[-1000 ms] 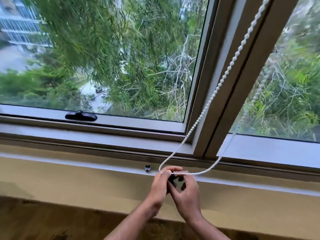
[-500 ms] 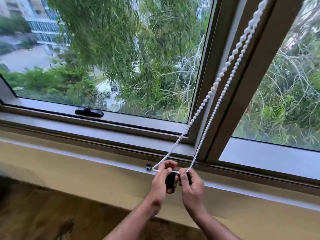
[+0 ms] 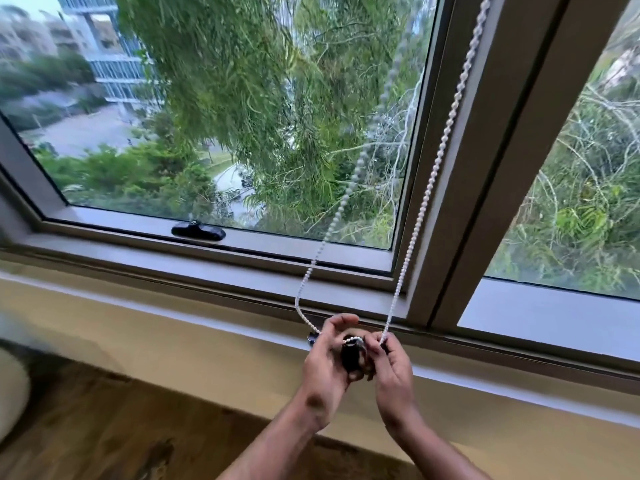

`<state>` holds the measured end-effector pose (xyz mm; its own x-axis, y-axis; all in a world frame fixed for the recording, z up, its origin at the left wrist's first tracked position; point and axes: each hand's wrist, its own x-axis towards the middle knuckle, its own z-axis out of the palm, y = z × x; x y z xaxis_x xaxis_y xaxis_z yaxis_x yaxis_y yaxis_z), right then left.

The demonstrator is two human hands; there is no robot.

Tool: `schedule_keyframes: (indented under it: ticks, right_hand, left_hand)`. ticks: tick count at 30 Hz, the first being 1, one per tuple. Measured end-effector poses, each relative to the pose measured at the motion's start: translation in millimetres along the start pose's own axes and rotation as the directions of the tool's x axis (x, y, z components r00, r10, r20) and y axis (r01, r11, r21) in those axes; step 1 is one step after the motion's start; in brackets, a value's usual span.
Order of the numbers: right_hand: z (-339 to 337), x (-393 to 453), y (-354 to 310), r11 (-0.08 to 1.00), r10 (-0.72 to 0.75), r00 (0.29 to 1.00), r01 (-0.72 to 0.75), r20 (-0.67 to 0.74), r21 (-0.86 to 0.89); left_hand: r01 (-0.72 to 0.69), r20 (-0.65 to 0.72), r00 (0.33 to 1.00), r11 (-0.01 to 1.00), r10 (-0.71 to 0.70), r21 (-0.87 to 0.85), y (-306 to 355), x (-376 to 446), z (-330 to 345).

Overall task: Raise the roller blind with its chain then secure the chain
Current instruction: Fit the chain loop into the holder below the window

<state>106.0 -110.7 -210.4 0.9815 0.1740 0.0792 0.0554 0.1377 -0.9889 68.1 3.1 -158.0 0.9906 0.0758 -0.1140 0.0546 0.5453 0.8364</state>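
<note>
A white bead chain hangs from the upper right in two strands down to my hands at the sill. Its bottom loop lies across the top of a small black chain holder, held between both hands. My left hand grips the holder's left side, thumb and forefinger by the left strand. My right hand pinches the right strand just above the holder. A small dark fitting sits on the wall just left of my left hand. The blind itself is out of view.
A grey window frame with a vertical mullion stands behind the chain. A black window latch sits on the lower frame at left. Below are a beige sill wall and wooden floor. Something white shows at the far left edge.
The left strand has swung out to the left, so the two strands now spread apart. The chain's loop now rests over the black holder. The view has shifted right and down.
</note>
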Motion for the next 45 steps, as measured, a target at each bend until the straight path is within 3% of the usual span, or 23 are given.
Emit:
schedule_keyframes:
  ticks: [13,18,20,23,25,28,36,41,45]
  right_hand:
    - [1.2,17.1,11.1,1.000,-0.022,0.985,0.020,0.168,0.011]
    - [12.6,23.6,35.1,0.985,0.024,0.980,0.011,0.197,-0.173]
    - [19.0,27.4,41.4,0.921,-0.036,0.982,0.105,0.185,-0.375]
    - [28.1,37.2,44.4,0.660,-0.141,0.949,0.304,0.283,-0.687]
    - [35.8,42.2,46.1,0.502,-0.170,0.913,0.404,0.371,-0.765]
    - [46.5,45.1,44.4,0.368,-0.181,0.876,0.481,0.447,-0.795]
    - [59.4,51.8,41.6,0.167,-0.164,0.817,0.575,0.552,-0.801]
    - [49.6,56.8,53.7,0.132,-0.115,0.838,0.545,0.533,-0.828]
    - [41.5,59.6,52.0,0.183,-0.142,0.837,0.547,0.529,-0.817]
  left_hand:
    - [-0.052,-0.089,0.995,0.999,0.052,-0.003,11.8,7.4,-9.1]
    - [-0.070,-0.159,0.985,0.997,0.071,0.010,22.9,8.4,-24.4]
    - [-0.077,-0.184,0.980,0.997,0.077,0.010,27.0,8.5,-31.6]
    - [-0.085,-0.226,0.971,0.996,0.082,-0.004,33.4,6.5,-42.5]
    - [-0.097,-0.245,0.966,0.995,0.087,-0.027,37.1,4.5,-48.1]
    - [-0.120,-0.261,0.960,0.992,0.106,-0.040,41.8,3.2,-54.6]
    - [-0.150,-0.292,0.946,0.989,0.140,-0.010,46.9,1.4,-65.1]
    - [-0.144,-0.297,0.946,0.989,0.132,-0.020,45.3,-2.8,-64.1]
    - [-0.138,-0.324,0.938,0.990,0.120,-0.032,44.4,-3.5,-60.4]
